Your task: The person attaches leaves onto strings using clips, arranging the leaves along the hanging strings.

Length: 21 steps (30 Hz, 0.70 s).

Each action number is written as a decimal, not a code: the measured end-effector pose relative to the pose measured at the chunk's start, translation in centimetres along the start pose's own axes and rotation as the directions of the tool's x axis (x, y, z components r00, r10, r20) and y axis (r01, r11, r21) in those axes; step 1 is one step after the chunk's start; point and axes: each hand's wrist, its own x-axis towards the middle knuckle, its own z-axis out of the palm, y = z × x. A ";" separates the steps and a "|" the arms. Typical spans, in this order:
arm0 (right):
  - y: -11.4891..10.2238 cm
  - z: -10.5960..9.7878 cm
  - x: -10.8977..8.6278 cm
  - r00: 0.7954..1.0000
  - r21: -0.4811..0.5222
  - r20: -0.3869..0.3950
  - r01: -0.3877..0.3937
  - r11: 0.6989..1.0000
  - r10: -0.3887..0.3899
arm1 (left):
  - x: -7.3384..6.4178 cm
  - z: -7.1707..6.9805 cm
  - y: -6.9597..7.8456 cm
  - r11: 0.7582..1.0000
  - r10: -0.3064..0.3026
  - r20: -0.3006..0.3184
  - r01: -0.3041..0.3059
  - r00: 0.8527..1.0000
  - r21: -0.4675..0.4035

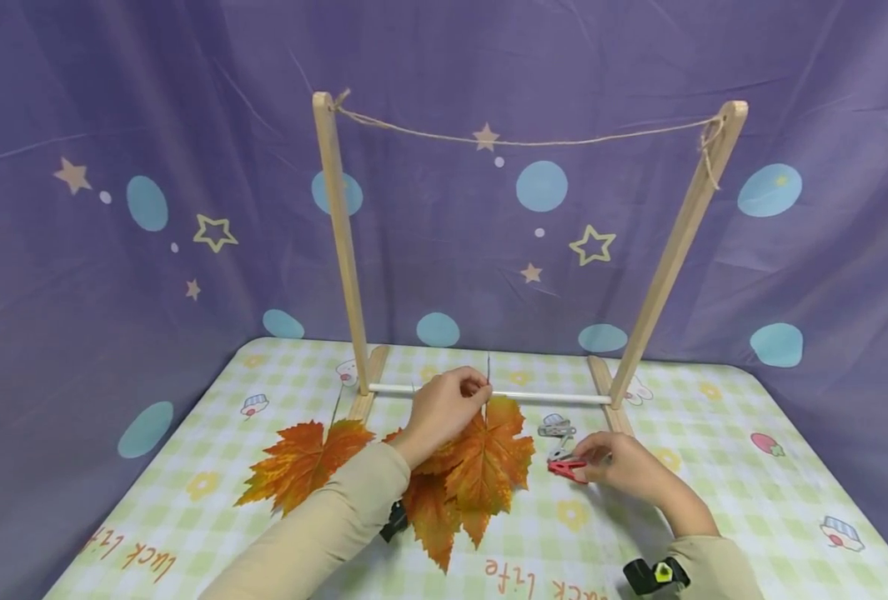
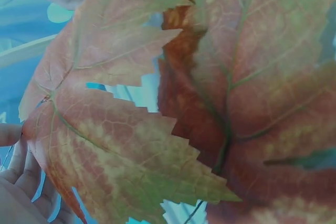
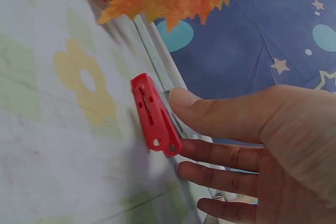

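My left hand (image 1: 477, 390) pinches the thin stem of an orange maple leaf (image 1: 492, 458), lifting its top near the stand's white rod (image 1: 549, 397). In the left wrist view that leaf (image 2: 121, 145) and a darker one (image 2: 252, 103) fill the frame, with my fingers (image 2: 16, 182) at the lower left. My right hand (image 1: 582, 462) pinches a red clothespin (image 1: 566, 470) low over the tablecloth. In the right wrist view the thumb lies on one side of the red clothespin (image 3: 155, 116) and the fingers (image 3: 220, 153) on the other.
A wooden stand (image 1: 342, 242) with a twine line (image 1: 519, 142) strung between its two posts stands at the back of the table. Another orange leaf (image 1: 304, 458) lies at the left, one more (image 1: 428, 512) under my left arm. Two grey clips (image 1: 556, 430) lie by the right foot.
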 end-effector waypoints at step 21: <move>0.3 0.6 0.1 1.000 -0.080 0.018 -0.010 0.997 0.011 | -1.3 -5.8 3.3 0.988 0.139 0.015 -0.138 0.990 -0.063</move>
